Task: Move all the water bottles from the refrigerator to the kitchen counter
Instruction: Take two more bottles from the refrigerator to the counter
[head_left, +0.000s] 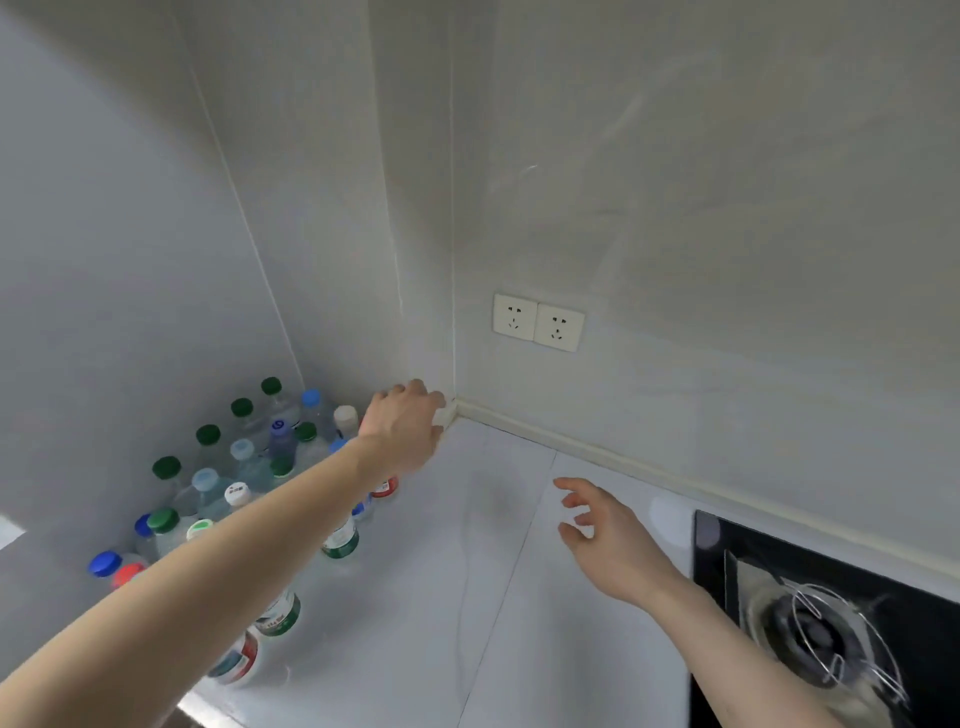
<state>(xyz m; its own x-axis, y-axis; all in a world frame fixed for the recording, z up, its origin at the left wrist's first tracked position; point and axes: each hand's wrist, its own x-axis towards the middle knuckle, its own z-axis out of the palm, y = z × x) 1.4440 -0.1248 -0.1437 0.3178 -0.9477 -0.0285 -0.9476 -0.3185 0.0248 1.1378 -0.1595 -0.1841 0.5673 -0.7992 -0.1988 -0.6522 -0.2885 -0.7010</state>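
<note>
Green- and blue-capped water bottles crowd the kitchen counter at eight o'clock; left hand grip hidden, right hand spread empty; refrigerator unseen, remainder unknowable.

Water bottles crowd the counter's left corner; the stove sits right.

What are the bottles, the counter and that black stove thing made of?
The water bottles look like clear plastic, see-through with coloured screw caps. The kitchen counter seems smooth pale stone or laminate, with a faint seam and soft sheen. The stove top looks like glossy black glass, since it reflects light; its burner ring seems thin metal wire.
</note>
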